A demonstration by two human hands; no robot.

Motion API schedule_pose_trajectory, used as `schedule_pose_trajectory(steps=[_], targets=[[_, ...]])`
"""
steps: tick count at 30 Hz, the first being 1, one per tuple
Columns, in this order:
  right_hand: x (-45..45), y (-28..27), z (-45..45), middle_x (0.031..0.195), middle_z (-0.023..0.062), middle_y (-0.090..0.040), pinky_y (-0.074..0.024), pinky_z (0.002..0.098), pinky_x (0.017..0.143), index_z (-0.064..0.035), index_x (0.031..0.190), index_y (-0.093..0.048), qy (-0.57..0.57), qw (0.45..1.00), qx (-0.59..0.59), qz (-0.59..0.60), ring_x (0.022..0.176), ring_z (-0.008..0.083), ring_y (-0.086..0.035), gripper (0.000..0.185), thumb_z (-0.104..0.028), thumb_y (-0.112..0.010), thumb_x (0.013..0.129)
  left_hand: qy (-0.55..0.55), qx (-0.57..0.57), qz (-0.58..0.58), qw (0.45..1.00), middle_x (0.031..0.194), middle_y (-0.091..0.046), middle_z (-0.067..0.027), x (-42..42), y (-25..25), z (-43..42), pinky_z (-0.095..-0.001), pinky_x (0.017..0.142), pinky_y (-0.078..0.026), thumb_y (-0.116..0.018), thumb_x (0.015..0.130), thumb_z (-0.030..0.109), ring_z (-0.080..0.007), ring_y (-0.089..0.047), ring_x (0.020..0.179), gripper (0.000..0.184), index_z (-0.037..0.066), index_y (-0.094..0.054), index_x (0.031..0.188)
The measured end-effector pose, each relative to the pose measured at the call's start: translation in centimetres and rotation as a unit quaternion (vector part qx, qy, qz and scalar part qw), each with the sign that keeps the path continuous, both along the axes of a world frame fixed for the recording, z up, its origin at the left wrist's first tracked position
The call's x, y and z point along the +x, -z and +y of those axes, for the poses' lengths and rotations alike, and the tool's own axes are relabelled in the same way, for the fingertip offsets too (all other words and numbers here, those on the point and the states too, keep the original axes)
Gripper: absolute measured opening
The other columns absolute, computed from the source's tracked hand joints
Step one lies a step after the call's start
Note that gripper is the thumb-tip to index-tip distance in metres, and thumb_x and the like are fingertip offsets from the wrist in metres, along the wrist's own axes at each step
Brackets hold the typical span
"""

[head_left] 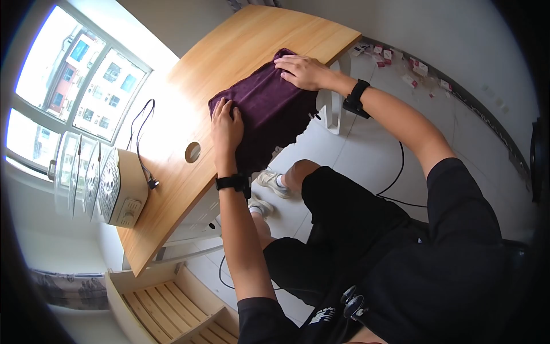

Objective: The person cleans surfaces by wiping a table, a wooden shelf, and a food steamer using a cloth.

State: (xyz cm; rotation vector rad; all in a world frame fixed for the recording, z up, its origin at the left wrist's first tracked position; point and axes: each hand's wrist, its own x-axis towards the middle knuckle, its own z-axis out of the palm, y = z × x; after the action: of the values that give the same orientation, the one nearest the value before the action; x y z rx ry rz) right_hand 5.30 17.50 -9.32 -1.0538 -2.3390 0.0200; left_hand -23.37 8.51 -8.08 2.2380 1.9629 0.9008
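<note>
Black shirt (401, 269), hands (227, 133) (305, 72) on purple cloth (263, 103) — tiered appliance (127, 186), plug (153, 183) on table (246, 40)

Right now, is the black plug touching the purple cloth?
Apart. The head view shows bare table between the plug and the cloth.

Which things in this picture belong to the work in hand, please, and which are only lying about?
In the work:
purple cloth, hanging partly over the edge
left hand, on the cloth
right hand, on the cloth
wooden table, under the cloth

Apparently just lying about:
appliance with clear tiers
black cord with plug
red-and-white packets on the floor
</note>
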Motion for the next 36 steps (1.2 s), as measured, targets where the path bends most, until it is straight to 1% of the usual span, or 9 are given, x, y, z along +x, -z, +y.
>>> schedule_pose_trajectory(steps=[4, 5, 7, 10, 12, 21, 25, 30, 36], targets=[[-0.7, 1.0, -0.2, 0.138, 0.0114, -0.059, -0.0374, 0.0407, 0.115, -0.0053, 0.128, -0.061, 0.027, 0.997, 0.073, 0.011, 0.132, 0.0273, -0.051, 0.040, -0.031, -0.049, 0.100, -0.005, 0.011, 0.172, 0.985, 0.152, -0.041, -0.0234, 1.8, 0.8, -1.3, -0.0438, 0.118, -0.028, -0.042, 0.104, 0.034, -0.0366, -0.035, 0.144, 0.051, 0.000, -0.051, 0.141], [-0.8, 1.2, -0.1, 0.138, 0.0106, -0.059, -0.0375, 0.0409, 0.115, -0.0053, 0.127, -0.062, 0.025, 0.996, 0.089, 0.007, 0.132, 0.0274, -0.051, 0.038, -0.030, -0.049, 0.100, 0.005, -0.012, 0.189, 0.982, 0.154, -0.036, -0.0263, 2.2, 0.9, -1.7, -0.0461, 0.119, -0.026, -0.036, 0.106, 0.036, -0.0386, -0.031, 0.146, 0.055, -0.001, -0.045, 0.145], [-0.9, 0.8, -0.5, 0.138, 0.0098, -0.059, -0.0387, 0.0415, 0.114, -0.0063, 0.126, -0.063, 0.040, 0.996, 0.079, 0.009, 0.131, 0.0272, -0.052, 0.037, -0.029, -0.051, 0.099, 0.007, 0.012, 0.212, 0.977, 0.153, -0.039, -0.0262, 3.4, 1.0, -2.4, -0.0460, 0.119, -0.026, -0.034, 0.106, 0.034, -0.0382, -0.032, 0.146, 0.054, -0.002, -0.045, 0.145], [-0.9, 0.0, -0.5, 0.138, 0.0091, -0.059, -0.0386, 0.0419, 0.114, -0.0083, 0.131, -0.060, 0.042, 0.998, 0.048, -0.016, 0.132, 0.0272, -0.052, 0.039, -0.027, -0.050, 0.099, 0.009, 0.035, 0.211, 0.977, 0.150, -0.042, -0.0274, 4.1, 0.9, -2.8, -0.0461, 0.118, -0.028, -0.034, 0.106, 0.030, -0.0392, -0.034, 0.144, 0.051, -0.003, -0.048, 0.143], [-0.8, 0.3, 0.1, 0.141, 0.0089, -0.057, -0.0371, 0.0417, 0.115, -0.0086, 0.134, -0.058, 0.032, 0.998, 0.055, -0.029, 0.134, 0.0275, -0.050, 0.041, -0.028, -0.050, 0.099, 0.028, 0.064, 0.189, 0.979, 0.145, -0.045, -0.0309, 4.1, 1.1, -2.5, -0.0505, 0.115, -0.032, -0.041, 0.103, 0.028, -0.0436, -0.040, 0.139, 0.049, -0.004, -0.051, 0.139], [-1.4, 0.3, 3.3, 0.140, 0.0072, -0.058, -0.0379, 0.0414, 0.114, -0.0084, 0.129, -0.061, 0.033, 0.999, -0.017, 0.011, 0.131, 0.0273, -0.052, 0.036, -0.024, -0.049, 0.099, 0.054, 0.087, 0.184, 0.978, 0.141, -0.047, -0.0361, 10.1, 1.6, 1.2, -0.0541, 0.113, -0.032, -0.041, 0.102, 0.028, -0.0490, -0.042, 0.136, 0.050, -0.007, -0.052, 0.136], [-1.3, 0.9, 4.6, 0.139, 0.0074, -0.058, -0.0379, 0.0417, 0.114, -0.0077, 0.131, -0.060, 0.033, 0.999, 0.027, -0.018, 0.130, 0.0280, -0.053, 0.037, -0.021, -0.048, 0.098, 0.043, 0.090, 0.189, 0.977, 0.141, -0.046, -0.0369, 12.4, 2.0, 2.6, -0.0547, 0.114, -0.032, -0.040, 0.102, 0.029, -0.0496, -0.042, 0.136, 0.051, -0.009, -0.052, 0.135], [-1.4, -0.1, 5.3, 0.146, 0.0079, -0.052, -0.0337, 0.0426, 0.117, -0.0101, 0.138, -0.053, 0.035, 0.997, -0.025, -0.058, 0.135, 0.0267, -0.048, 0.042, -0.020, -0.045, 0.098, 0.039, 0.075, 0.186, 0.979, 0.143, -0.045, -0.0361, 12.8, 1.8, 2.7, -0.0539, 0.115, -0.032, -0.039, 0.102, 0.029, -0.0487, -0.040, 0.138, 0.053, -0.010, -0.050, 0.136], [-1.8, 0.6, 7.5, 0.141, 0.0086, -0.056, -0.0359, 0.0428, 0.115, -0.0079, 0.133, -0.056, -0.021, 0.999, -0.003, -0.037, 0.132, 0.0270, -0.051, 0.040, -0.020, -0.046, 0.097, 0.038, 0.058, 0.196, 0.978, 0.144, -0.043, -0.0359, 12.8, 1.6, 2.6, -0.0538, 0.115, -0.031, -0.039, 0.103, 0.029, -0.0484, -0.038, 0.139, 0.053, -0.009, -0.048, 0.138]])
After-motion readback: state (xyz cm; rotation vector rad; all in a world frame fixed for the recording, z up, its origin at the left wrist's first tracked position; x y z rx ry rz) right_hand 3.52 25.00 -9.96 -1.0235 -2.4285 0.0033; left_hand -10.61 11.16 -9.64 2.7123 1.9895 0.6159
